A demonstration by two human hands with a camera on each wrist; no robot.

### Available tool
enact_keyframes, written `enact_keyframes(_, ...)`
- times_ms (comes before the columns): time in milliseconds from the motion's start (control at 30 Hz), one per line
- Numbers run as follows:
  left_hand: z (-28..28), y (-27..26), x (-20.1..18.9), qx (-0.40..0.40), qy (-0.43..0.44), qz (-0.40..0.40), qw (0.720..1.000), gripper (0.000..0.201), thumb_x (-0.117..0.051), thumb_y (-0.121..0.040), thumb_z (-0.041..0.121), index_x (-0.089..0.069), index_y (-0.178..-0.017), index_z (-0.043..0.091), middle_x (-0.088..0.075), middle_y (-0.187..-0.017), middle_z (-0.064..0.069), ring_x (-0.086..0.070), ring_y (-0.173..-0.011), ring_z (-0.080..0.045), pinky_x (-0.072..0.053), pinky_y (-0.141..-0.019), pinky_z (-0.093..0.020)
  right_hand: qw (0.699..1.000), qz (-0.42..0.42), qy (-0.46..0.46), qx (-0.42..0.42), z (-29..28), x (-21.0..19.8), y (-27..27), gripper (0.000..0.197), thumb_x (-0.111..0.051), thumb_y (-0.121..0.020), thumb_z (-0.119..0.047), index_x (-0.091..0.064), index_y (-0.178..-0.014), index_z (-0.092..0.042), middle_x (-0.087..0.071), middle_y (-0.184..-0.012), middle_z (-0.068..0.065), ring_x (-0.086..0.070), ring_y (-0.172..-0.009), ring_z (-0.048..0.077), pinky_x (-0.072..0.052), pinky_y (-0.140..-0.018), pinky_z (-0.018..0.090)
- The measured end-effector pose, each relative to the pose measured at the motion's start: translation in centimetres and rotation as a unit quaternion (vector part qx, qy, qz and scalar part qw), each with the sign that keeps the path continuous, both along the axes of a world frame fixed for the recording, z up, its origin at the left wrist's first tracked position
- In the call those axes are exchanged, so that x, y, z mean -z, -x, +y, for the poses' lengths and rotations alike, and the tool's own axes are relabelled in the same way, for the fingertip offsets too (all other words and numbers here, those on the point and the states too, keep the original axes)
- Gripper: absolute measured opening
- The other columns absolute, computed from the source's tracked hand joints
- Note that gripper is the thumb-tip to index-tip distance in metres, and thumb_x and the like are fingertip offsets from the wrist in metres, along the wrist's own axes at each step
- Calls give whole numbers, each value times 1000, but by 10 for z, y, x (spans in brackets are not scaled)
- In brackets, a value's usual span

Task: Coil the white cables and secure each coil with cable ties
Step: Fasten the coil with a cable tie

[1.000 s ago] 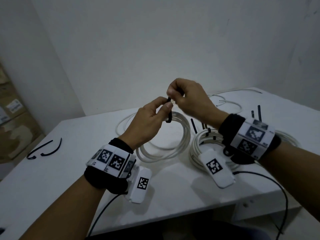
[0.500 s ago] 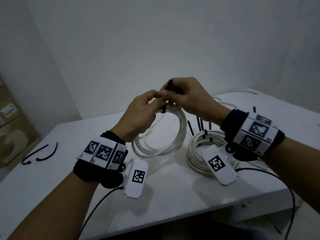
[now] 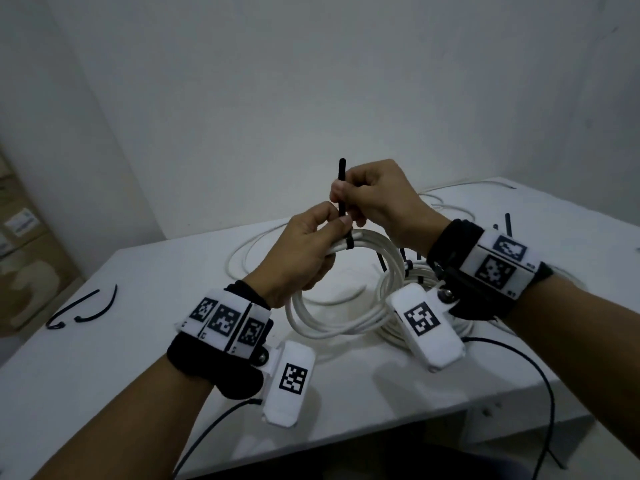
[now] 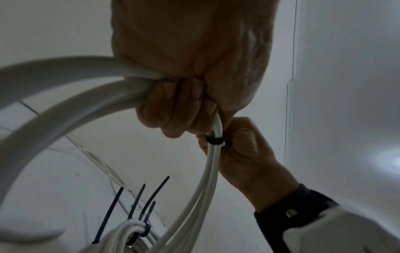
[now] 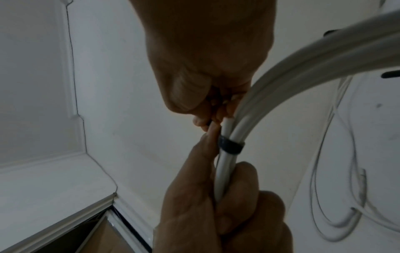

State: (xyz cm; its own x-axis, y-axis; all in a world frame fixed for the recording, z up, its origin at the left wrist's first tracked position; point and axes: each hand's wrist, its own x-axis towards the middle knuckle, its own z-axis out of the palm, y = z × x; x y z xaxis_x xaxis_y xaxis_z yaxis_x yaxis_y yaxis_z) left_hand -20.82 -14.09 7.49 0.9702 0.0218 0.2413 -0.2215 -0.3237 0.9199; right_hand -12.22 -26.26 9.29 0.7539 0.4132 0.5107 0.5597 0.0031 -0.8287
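My left hand [image 3: 330, 233] grips a coil of white cable [image 3: 325, 329] at its top and holds it up off the white table [image 3: 121, 358]. A black cable tie [image 3: 349, 242] is looped snugly round the strands beside my left thumb. Its tail [image 3: 342, 178] stands straight up, pinched by my right hand [image 3: 343, 197]. The left wrist view shows my fingers [image 4: 179, 111] curled round the strands and the tie band [image 4: 214, 140]. In the right wrist view the band [image 5: 231, 145] sits between both hands. A second coil [image 4: 129, 236], bound with several black ties, lies under my right wrist.
Two loose black ties [image 3: 85, 306] lie on the table's left side. Uncoiled white cable [image 3: 450, 194] trails across the back right of the table. Cardboard boxes [image 3: 20, 258] stand left of the table. The near table edge [image 3: 381, 429] runs below my wrists, with black leads hanging.
My right hand has drawn the tie's tail upward, so the loop has closed tight on the strands. Both hands and the coil have risen a little.
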Motion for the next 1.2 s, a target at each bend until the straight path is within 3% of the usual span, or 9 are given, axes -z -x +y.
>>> enact_keyframes(167,-3,-2,1,-11,-7,35,999,40,-48,-100,28,-50,-60,30,-30,-46,3,-20,-36,-12,-14,-40,-19,1000,18,-14,0,0,6,-4,27,-62,-88,-9,-63,-61,-6,-55,-46,-4,-44,-39,8,-37,-44,22)
enact_keyframes(367,7,-4,-26,12,50,81,995,34,-51,-94,47,-42,-73,22,-26,-48,6,-17,-37,-8,-13,-40,-14,998,7,-20,-60,-11,-15,5,23,-58,-93,-20,-66,-90,1,-64,-64,-2,-58,-57,9,-45,-56,18)
enact_keyframes(467,19,-3,-39,17,98,63,993,28,-62,-83,45,-48,-76,21,-23,-48,6,-16,-35,-6,-10,-41,-14,995,-14,94,-36,-35,-7,7,31,-61,-88,-38,-65,-104,-13,-71,-87,7,-68,-75,20,-54,-72,32)
enact_keyframes(567,27,-8,-44,8,141,52,989,26,-68,-75,37,-54,-83,17,-25,-47,7,-18,-34,-6,-11,-40,-16,987,-1,156,-33,-57,11,11,26,-67,-84,-34,-64,-104,-18,-70,-85,15,-68,-71,34,-55,-58,41)
enact_keyframes(667,19,-16,-39,1,165,46,985,26,-68,-78,35,-58,-89,14,-36,-50,5,-32,-39,-8,-28,-37,-19,995,43,91,-16,-66,20,12,19,-60,-92,-21,-63,-104,-6,-67,-76,17,-60,-55,36,-52,-41,35)
enact_keyframes(800,-3,-18,-29,-4,225,57,973,33,-55,-91,43,-60,-94,10,-64,-70,-10,-65,-63,-23,-58,-66,-37,992,118,18,32,-86,20,3,28,-56,-94,-15,-58,-98,13,-61,-64,15,-53,-42,24,-41,-34,24)
enact_keyframes(933,-41,-29,5,-133,86,-16,987,48,-50,-93,54,-53,-99,7,-54,-58,-13,-58,-43,-27,-52,-44,-37,988,140,-5,65,-105,24,0,23,-55,-94,-11,-59,-95,11,-59,-58,11,-50,-35,19,-37,-31,21)
enact_keyframes(1067,-68,-44,22,-219,98,-52,969,50,-44,-95,55,-56,-87,7,-46,-61,-11,-50,-52,-26,-42,-38,-30,986,148,-1,71,-124,31,6,19,-52,-96,-15,-57,-81,-4,-60,-61,12,-50,-36,18,-38,-32,21)
enact_keyframes(1200,-85,-53,19,-222,121,-50,966,33,-42,-99,35,-56,-89,6,-47,-57,-10,-41,-43,-22,-28,-33,-20,983,168,11,66,-153,29,7,18,-57,-94,-16,-50,-110,-10,-65,-70,14,-55,-44,22,-43,-36,25)
